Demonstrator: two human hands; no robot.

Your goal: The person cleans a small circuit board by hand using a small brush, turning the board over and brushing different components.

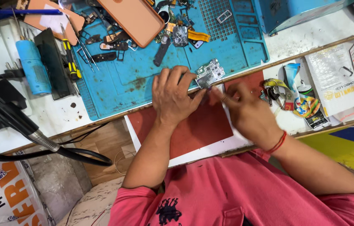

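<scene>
Item: small green circuit board point(209, 73) with metal shields, apparently from a phone. Location: at the near edge of the blue work mat point(143, 79), where the mat meets a red pad point(193, 127) lying on a white sheet.

Left hand point(172, 97): palm down, fingers closed on the board's near-left edge, pinning it.

Right hand point(248, 111): blurred; index finger extended toward the board's lower corner, other fingers curled. Whether it pinches a small tool or part cannot be told. A red thread band point(278, 142) sits on the wrist.

Step in hand, as judged: close work on the board itself (one hand steadying, the other picking at its edge). Any further move would call for a firm hold by the left hand and a fine, light touch at the corner, since the board is thin and its parts small.

Surroundings, outward:
- Loose phone parts point(177, 35): flex cables, brackets, a small shield, scattered on the mat's far half.
- Orange-brown phone case point(137, 19), beyond them.
- Yellow-handled screwdriver point(70, 58) and tweezers point(87, 54), at the mat's left edge.
- Blue cylinder point(32, 67), left of the mat.
- Black flexible hose point(13, 121), lower left.
- Keys on a lanyard point(275, 90) and printed packets point(334, 79), to the right.
- Blue machine housing point(298, 12), upper right.
</scene>
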